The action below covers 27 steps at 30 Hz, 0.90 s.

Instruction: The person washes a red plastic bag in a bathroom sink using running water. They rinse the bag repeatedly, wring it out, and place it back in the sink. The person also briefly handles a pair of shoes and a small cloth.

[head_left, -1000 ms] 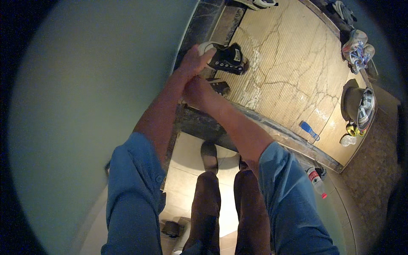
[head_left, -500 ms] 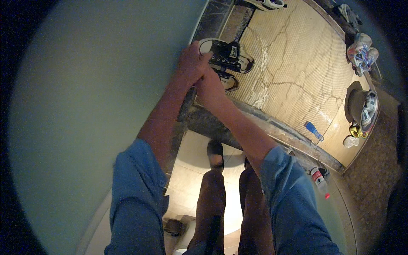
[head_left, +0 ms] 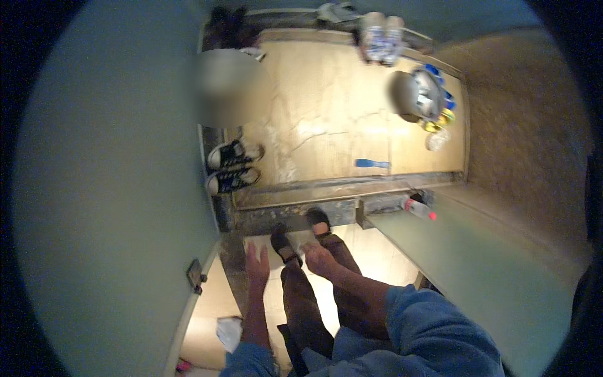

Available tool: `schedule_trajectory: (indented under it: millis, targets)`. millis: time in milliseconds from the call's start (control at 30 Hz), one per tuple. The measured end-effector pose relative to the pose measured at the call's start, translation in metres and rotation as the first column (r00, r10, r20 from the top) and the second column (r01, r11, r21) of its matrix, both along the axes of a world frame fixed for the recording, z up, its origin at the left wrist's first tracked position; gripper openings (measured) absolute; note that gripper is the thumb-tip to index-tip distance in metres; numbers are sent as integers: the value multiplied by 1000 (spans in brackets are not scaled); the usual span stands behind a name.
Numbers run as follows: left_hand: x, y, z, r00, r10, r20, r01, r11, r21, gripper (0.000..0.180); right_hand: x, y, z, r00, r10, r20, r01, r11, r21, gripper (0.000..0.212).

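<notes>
My left hand [head_left: 257, 264] hangs low over the threshold with its fingers apart and nothing in it. My right hand [head_left: 319, 259] is just to its right, above my legs, its fingers curled; a pale blur at its fingertips hides what they hold, if anything. Ahead and left of both hands, apart from them, a pair of dark sneakers with white toes sits side by side on the ledge: the far sneaker [head_left: 232, 154] and the near sneaker [head_left: 231, 181]. Their toes point toward the left wall.
On the cracked wooden floor [head_left: 326, 107] lies a blue-handled tool [head_left: 372, 163]. White sneakers [head_left: 380, 41] stand far back, and a basin [head_left: 430, 94] holding things is at the right. A red-capped bottle [head_left: 419, 207] lies by the green panel [head_left: 477, 251]. A raised sill [head_left: 295, 193] crosses ahead.
Both hands have left the dark sneakers and drawn back toward me; they were together at the shoes and are now apart. The sneakers stand side by side. My view has swung round.
</notes>
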<state>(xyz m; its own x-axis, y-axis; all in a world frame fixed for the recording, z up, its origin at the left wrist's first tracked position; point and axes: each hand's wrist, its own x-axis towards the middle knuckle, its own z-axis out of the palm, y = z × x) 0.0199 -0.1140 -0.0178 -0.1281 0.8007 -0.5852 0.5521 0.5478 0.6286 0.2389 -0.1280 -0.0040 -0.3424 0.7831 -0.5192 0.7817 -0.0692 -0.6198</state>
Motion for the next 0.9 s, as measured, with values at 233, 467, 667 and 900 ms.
schedule_trajectory:
  millis: [233,467,667,900]
  targets:
    - [25,-35,136,928,-34,372,119,971,-207,37,19,-20,124,946,-317,-63,317,949,-11,21]
    - [20,3,198,827,-252,503,337,938,-84,30,25,-70,236,792,-605,-84,607,795,1,24]
    - [54,36,268,730,-582,359,593,800,93,24,26,-117,268,684,-706,-184,700,706,-108,23]
    - [177,-24,333,489,-714,501,793,603,87,24,58,-185,293,423,-846,-324,904,372,210,22]
